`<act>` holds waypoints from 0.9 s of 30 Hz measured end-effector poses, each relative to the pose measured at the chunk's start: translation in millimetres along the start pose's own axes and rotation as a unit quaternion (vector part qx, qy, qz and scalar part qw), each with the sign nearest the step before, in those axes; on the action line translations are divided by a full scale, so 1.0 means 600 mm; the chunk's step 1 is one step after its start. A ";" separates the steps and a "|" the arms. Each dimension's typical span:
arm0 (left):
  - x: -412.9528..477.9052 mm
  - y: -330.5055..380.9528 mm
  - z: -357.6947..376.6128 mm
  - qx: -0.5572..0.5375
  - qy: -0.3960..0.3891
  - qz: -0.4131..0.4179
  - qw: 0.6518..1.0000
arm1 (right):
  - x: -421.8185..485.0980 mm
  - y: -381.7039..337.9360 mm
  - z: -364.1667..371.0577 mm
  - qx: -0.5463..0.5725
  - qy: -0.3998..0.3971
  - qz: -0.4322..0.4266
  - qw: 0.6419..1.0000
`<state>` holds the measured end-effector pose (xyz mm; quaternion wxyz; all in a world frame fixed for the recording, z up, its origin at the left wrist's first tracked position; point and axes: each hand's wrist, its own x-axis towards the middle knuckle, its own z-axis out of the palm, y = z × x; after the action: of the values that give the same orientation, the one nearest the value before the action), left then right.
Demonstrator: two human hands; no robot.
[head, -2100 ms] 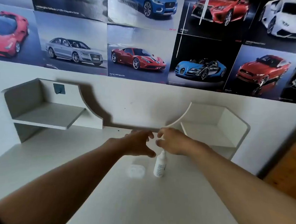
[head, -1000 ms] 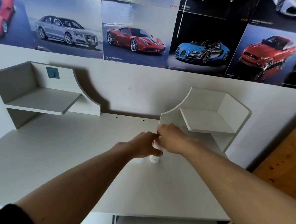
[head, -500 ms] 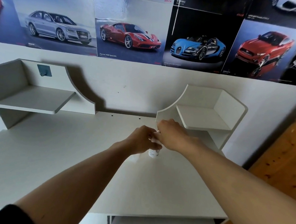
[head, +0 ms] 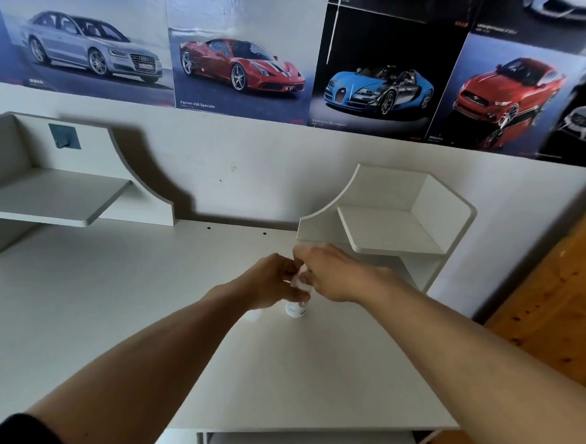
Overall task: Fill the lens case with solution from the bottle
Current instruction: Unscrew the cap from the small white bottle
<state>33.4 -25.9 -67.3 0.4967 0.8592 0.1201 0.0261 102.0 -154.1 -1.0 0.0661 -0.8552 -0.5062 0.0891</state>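
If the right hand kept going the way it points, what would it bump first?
The bottle: the right hand points left at its top and seems to pinch it. Just past that is the left hand, though depth is hard to judge.

Two bare forearms, basically. A black sleeve [head: 21,430] shows on the left one at the near-left corner, bare from there to the left hand [head: 270,282]. Right hand [head: 333,275] and forearm are bare throughout.
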 end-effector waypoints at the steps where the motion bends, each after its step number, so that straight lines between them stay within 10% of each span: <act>1: 0.000 0.000 0.000 0.000 0.002 -0.001 1.000 | 0.000 0.000 0.000 0.004 -0.003 0.013 1.000; 19: -0.005 0.010 0.005 0.034 0.030 -0.016 0.999 | 0.008 -0.014 0.001 -0.202 0.048 0.078 0.975; 27: -0.003 0.007 0.006 0.044 0.035 -0.010 0.998 | 0.005 -0.016 -0.003 -0.127 0.024 0.087 0.988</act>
<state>33.0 -31.4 -65.4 0.4538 0.8777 0.1469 0.0465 95.7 -147.3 2.5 -0.0390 -0.8993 -0.4356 0.0084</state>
